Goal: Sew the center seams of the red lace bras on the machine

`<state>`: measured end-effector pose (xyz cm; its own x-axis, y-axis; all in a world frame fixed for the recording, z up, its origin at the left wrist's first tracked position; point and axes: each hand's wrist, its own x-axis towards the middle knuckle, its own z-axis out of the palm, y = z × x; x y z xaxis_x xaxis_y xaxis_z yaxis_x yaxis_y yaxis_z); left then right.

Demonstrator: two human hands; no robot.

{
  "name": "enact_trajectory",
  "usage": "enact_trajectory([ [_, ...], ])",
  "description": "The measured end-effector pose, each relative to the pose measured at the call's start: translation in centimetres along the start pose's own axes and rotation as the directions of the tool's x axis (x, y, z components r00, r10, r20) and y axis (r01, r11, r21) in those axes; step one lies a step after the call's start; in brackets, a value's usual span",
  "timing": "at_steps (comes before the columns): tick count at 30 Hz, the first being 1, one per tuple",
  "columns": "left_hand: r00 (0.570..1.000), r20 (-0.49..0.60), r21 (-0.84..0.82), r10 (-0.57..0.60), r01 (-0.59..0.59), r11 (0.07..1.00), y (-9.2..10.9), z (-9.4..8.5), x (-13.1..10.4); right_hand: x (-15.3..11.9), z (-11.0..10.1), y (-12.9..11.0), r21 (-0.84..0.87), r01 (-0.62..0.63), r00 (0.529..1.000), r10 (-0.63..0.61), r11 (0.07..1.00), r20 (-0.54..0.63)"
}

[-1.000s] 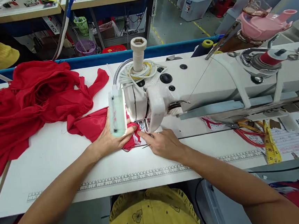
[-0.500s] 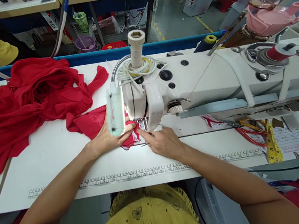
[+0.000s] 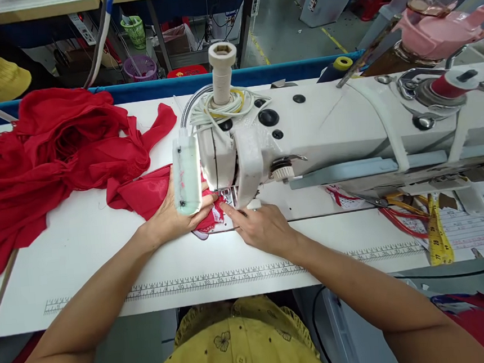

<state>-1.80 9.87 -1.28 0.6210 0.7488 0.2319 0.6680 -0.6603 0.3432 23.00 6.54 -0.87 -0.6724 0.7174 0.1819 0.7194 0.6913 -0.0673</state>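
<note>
At six o'clock the ruler (image 3: pixel 233 276) runs along my table (image 3: pixel 79 263); the tape (image 3: pixel 439 237) is at four. My right hand (image 3: pixel 265 230) reaches its index finger to the right edge of the red cloth (image 3: pixel 145 195); I cannot tell whether finger and thumb pinch it. The cloth runs from nine o'clock to beneath the machine (image 3: pixel 314 130). My left hand (image 3: pixel 175 214) rests flat on it, fingers slightly apart, partly behind the lamp (image 3: pixel 187 178). The red heap (image 3: pixel 63 174) sits near nine, the green basket (image 3: pixel 135 34) at eleven.
</note>
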Motion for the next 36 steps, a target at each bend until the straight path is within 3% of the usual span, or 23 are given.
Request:
enact_trajectory([
  [3, 0.999, -0.041, 0.083, 0.035, -0.031, 0.996, 0.7, -0.8, 0.1, -0.1, 0.2, 0.2, 0.021, -0.005, 0.999, 0.006, 1.000, -0.036],
  [6, 0.985, -0.102, 0.180, 0.138, -0.118, 0.977, 1.8, -1.8, -0.4, -0.7, 0.5, 0.5, 0.044, 0.012, 0.984, -0.004, 0.999, -0.178],
  [10, 0.968, 0.005, 0.191, 0.249, -0.246, 0.950, 3.1, -2.3, -1.4, -1.3, 0.8, 0.7, 0.065, 0.028, 0.955, -0.008, 0.997, -0.296],
  [12, 0.970, 0.030, 0.195, 0.241, -0.242, 0.950, 3.4, -1.9, -1.9, -1.4, 0.8, 0.6, 0.080, 0.037, 0.956, -0.012, 0.996, -0.294],
  [17, 0.968, -0.095, 0.212, 0.233, -0.209, 0.955, 3.5, -0.2, -2.6, -0.9, 0.2, 0.2, 0.101, 0.105, 0.971, -0.080, 0.989, -0.226],
  [21, 0.967, -0.103, 0.219, 0.231, -0.205, 0.954, 3.4, 0.3, -2.6, -0.8, 0.0, 0.0, 0.087, 0.156, 0.975, -0.140, 0.984, -0.173],
  [28, 0.964, -0.117, 0.336, 0.240, -0.189, 0.923, 4.2, -0.1, -2.4, -1.0, 0.1, 0.1, 0.046, 0.256, 0.935, -0.235, 0.966, -0.266],
  [36, 0.966, -0.109, 0.310, 0.236, -0.192, 0.931, 4.0, -0.3, -2.5, -0.9, 0.1, 0.5, 0.115, 0.252, 0.936, -0.211, 0.961, -0.281],
])
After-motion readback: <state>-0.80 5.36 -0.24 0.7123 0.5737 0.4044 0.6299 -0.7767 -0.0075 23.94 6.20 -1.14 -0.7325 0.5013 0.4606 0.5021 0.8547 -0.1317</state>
